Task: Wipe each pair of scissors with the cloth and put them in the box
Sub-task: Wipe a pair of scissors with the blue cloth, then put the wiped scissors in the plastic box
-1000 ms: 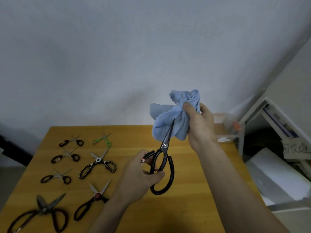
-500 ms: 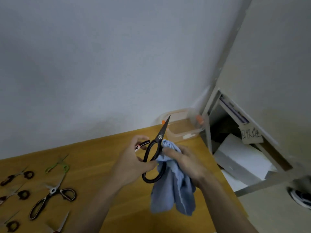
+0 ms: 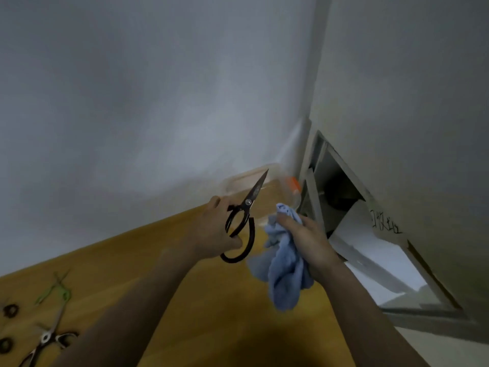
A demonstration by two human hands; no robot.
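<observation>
We see the left hand [image 3: 214, 229] gripping the black scissors [image 3: 242, 221] above the desk [image 3: 185, 300], tips aimed at one o'clock toward the clear box [image 3: 238, 182]; the right hand [image 3: 307, 239] clutches the blue cloth [image 3: 285, 271].

Handwritten dark characters stand on a pale card [image 3: 385, 223] at about three o'clock from the cloth [image 3: 287, 263]; they are too blurred to read.
</observation>
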